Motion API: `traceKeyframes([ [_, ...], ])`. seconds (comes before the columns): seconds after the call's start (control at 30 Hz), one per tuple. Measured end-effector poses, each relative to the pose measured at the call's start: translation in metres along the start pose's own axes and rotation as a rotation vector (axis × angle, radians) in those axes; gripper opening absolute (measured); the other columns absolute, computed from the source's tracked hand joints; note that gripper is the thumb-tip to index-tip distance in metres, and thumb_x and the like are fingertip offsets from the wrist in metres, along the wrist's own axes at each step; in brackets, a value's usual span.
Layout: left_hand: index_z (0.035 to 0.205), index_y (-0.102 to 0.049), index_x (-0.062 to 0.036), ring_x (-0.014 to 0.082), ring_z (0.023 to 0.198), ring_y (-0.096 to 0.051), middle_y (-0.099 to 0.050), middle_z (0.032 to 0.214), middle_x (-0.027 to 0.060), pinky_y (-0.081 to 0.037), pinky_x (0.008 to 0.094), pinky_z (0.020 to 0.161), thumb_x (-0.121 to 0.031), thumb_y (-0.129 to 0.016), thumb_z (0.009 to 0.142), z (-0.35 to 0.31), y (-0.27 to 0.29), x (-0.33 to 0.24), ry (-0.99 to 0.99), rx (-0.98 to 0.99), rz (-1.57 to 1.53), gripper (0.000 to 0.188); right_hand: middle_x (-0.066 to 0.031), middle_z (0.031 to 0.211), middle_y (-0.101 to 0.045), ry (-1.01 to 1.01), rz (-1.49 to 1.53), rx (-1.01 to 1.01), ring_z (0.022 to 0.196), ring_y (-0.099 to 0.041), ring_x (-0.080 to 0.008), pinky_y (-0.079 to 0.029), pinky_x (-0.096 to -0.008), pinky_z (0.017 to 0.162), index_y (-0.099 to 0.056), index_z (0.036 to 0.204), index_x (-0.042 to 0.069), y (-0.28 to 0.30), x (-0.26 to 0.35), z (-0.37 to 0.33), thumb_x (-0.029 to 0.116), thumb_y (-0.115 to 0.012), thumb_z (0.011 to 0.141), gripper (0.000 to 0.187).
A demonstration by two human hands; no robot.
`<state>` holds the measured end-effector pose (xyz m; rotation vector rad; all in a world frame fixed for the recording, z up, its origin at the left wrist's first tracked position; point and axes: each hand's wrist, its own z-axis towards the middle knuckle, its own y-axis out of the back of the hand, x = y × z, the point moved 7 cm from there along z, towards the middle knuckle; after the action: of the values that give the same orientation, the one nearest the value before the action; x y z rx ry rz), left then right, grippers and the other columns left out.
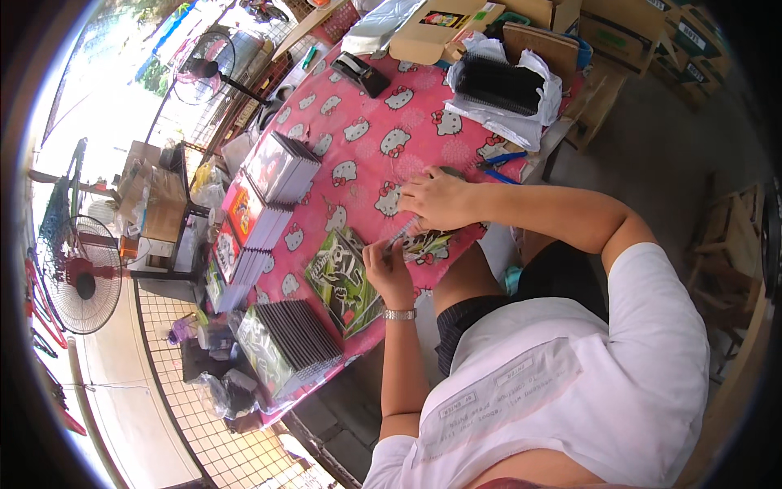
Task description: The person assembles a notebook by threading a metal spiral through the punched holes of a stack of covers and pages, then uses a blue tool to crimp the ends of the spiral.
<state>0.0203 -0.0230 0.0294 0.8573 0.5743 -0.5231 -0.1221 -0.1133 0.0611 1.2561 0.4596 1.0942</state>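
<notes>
A notebook with a green, black and white cover (429, 244) lies near the table's front edge, partly hidden under my hands. My left hand (386, 267), with a metal watch on the wrist, is closed on its left edge, fingertips pinched at the binding. Over the notebook's far side bends my right hand (440, 200), its fingers curled down to the same edge, where a thin strip shows between the hands. Just left of my left hand lie more green notebooks (344, 281), flat on the pink table cover (358, 175). Blue-handled pliers (501, 165) rest right of my right hand.
Stacked notebooks (289, 346) stand at the near left, with more stacks (265, 200) along the left edge. A black tape dispenser (361, 75) sits at the back. Black binding coils (498, 84) lie in white paper at the far right, beside cardboard boxes (444, 28). Fans stand left.
</notes>
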Motion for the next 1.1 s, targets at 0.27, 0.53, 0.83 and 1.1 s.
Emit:
traceKeyframes([
  [0.27,0.096,-0.06,-0.0013,0.0253,0.072,-0.059,-0.057,0.093,0.0113,-0.049,0.0348,0.058,-0.007,-0.072,0.087,0.003,-0.002,0.004,0.051,0.006,-0.026,0.016,-0.0048,0.101,-0.064,-0.041,-0.094,-0.061,0.114,-0.058,-0.0216,-0.035,-0.0528,0.105,-0.065,0.097,0.01,-0.004,0.003,0.002,0.031,-0.072,0.084,0.026],
  [0.53,0.096,-0.061,-0.0012,0.0267,0.072,-0.059,-0.058,0.093,0.012,-0.05,0.0344,0.058,-0.007,-0.073,0.086,0.002,-0.003,0.009,0.042,0.026,0.015,0.017,-0.0033,0.094,-0.065,-0.016,-0.096,-0.025,0.109,-0.06,-0.0209,-0.033,-0.0553,0.106,-0.066,0.096,0.011,-0.008,0.009,0.001,0.031,-0.072,0.083,0.024],
  [0.83,0.094,-0.061,0.0,0.0138,0.065,-0.052,-0.057,0.086,0.0064,-0.043,0.028,0.055,-0.01,-0.072,0.088,0.003,-0.003,0.012,0.025,-0.008,-0.022,0.016,-0.0091,0.103,-0.066,0.039,-0.137,0.023,0.11,-0.061,-0.0246,-0.033,-0.0633,0.103,-0.066,0.108,0.009,-0.004,0.014,0.004,0.036,-0.068,0.086,0.035],
  [1.1,0.094,-0.06,-0.0001,0.0137,0.064,-0.052,-0.057,0.087,0.0064,-0.044,0.028,0.056,-0.01,-0.072,0.089,0.003,-0.005,0.009,0.016,0.016,-0.025,0.015,-0.0102,0.109,-0.065,-0.036,-0.102,0.329,0.112,-0.06,-0.0248,-0.033,-0.0612,0.103,-0.064,0.114,0.009,-0.014,0.011,0.006,0.034,-0.063,0.091,0.034],
])
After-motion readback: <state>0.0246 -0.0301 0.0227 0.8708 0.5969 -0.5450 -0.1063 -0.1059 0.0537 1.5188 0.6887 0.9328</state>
